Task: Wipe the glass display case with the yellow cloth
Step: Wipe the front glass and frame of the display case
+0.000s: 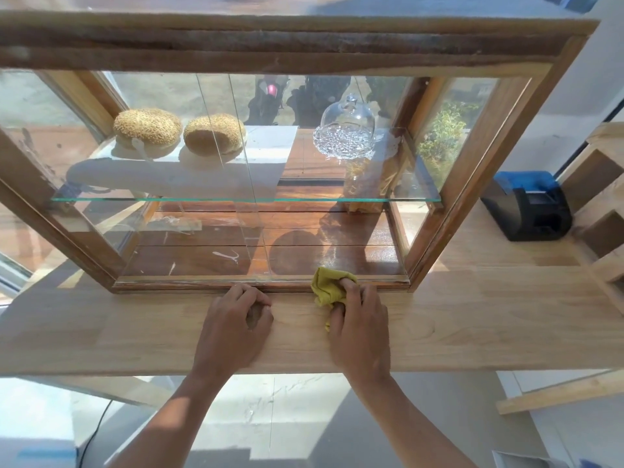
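Two hands rest on the tabletop [472, 319] before one case [479, 170] holding two buns [147, 126]: right hand [359, 320] grips one cloth [329, 285], left hand [233, 319] curled, empty.

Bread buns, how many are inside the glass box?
2. Both sit side by side on the left end of the upper glass shelf: the left bun and the right bun, behind the glass edge. None show elsewhere, though glare could hide something.
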